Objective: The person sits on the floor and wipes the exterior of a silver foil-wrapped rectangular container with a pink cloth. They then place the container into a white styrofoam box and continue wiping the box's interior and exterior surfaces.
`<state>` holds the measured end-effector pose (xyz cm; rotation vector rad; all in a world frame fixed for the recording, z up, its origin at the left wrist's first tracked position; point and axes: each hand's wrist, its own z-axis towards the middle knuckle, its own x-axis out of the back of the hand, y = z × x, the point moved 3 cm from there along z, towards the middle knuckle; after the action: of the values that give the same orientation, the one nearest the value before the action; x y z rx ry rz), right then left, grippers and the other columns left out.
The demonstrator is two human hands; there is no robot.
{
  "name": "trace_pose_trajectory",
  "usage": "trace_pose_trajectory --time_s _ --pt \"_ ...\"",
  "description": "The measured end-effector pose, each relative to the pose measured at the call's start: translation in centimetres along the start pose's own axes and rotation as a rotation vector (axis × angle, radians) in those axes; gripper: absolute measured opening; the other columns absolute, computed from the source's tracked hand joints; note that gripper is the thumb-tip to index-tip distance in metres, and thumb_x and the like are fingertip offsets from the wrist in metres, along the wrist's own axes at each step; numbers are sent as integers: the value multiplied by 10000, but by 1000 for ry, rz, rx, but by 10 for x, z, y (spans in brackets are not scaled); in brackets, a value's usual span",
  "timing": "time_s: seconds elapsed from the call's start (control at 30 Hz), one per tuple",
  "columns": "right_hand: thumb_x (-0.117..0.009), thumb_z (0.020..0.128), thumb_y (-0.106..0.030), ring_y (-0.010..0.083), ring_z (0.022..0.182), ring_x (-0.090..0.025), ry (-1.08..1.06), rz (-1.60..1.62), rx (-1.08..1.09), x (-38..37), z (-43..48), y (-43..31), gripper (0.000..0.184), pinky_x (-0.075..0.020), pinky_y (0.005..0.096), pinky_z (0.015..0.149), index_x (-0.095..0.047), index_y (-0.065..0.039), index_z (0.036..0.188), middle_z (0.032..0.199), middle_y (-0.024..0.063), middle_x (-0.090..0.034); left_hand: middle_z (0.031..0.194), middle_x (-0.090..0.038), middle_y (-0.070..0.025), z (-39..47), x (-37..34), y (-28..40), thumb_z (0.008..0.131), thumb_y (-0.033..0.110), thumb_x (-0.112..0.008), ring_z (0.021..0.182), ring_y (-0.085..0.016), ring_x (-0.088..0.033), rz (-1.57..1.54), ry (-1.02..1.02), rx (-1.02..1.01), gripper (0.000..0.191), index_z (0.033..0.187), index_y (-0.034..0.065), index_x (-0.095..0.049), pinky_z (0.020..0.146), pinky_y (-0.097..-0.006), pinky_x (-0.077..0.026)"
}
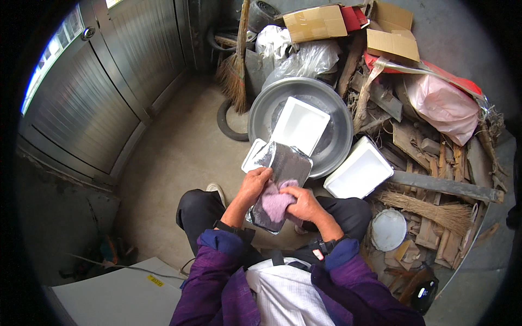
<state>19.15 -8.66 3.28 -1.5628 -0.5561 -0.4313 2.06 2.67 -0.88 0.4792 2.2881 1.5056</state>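
My left hand (255, 183) grips the edge of a foil-faced insulated bag or panel (291, 163), dark on its upper face and silvery along its rim. A pink cloth (276, 203) is bunched in my right hand (301, 203) and presses against the lower part of that dark face. Just beyond, a white foam box (301, 122) rests tilted in a large grey metal basin (340, 126). A flat white piece (251, 153), perhaps a lid, shows partly behind the foil item. Leaning beside the basin on the right is another white foam box (361, 169).
A twig broom (234, 77) stands behind the basin near a black rubber ring (224, 122). Scrap wood (432, 142), a pink plastic bag (444, 102) and cardboard boxes (316, 24) are heaped to the right and back. Metal doors (89, 110) stand at left, a white cabinet top (118, 293) lower left.
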Motion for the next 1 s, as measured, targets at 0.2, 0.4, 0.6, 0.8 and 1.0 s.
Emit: trace_pose_trajectory --time_s 0.2,0.4,0.6,0.8,1.0 --pt "-720 778 -61 335 1102 -707 404 -14 -25 49 20 13 427 -544 389 968 -710 -32 1204 1155 195 -722 915 -702 -6 -11 -9 7 1039 347 -614 812 -117 -602 14 -88 8 374 1132 7 -740 750 -292 -486" --pt "-747 766 -67 328 1062 -699 504 -46 -20 61 22 21 389 -551 387 924 -715 -17 1151 1119 170 -700 888 -681 8 -12 -14 7 1057 345 -607 792 -109 -581 50 -174 21 355 1098 19 -741 724 -290 -476" --pt "-752 749 -41 298 984 -712 376 34 52 24 12 16 397 -556 365 872 -712 -8 1143 1060 153 -708 948 -716 -21 -2 -12 -3 1047 327 -619 845 -128 -634 -73 -100 -4 348 1110 10 -746 753 -294 -509" --pt "-736 761 -44 301 1021 -705 190 27 104 -7 -2 -3 382 -550 361 903 -717 -10 1141 1083 151 -705 912 -708 -14 10 -7 -17 1038 300 -641 783 -119 -629 -183 -36 -34 310 1058 4 -732 701 -295 -513" --pt "-756 776 -115 351 1032 -707 -142 18 116 -25 -15 -12 363 -556 405 917 -728 -41 1130 1081 161 -715 840 -652 9 -1 -4 -2 1029 313 -637 724 -110 -575 -114 23 -7 326 1086 4 -722 639 -285 -472"
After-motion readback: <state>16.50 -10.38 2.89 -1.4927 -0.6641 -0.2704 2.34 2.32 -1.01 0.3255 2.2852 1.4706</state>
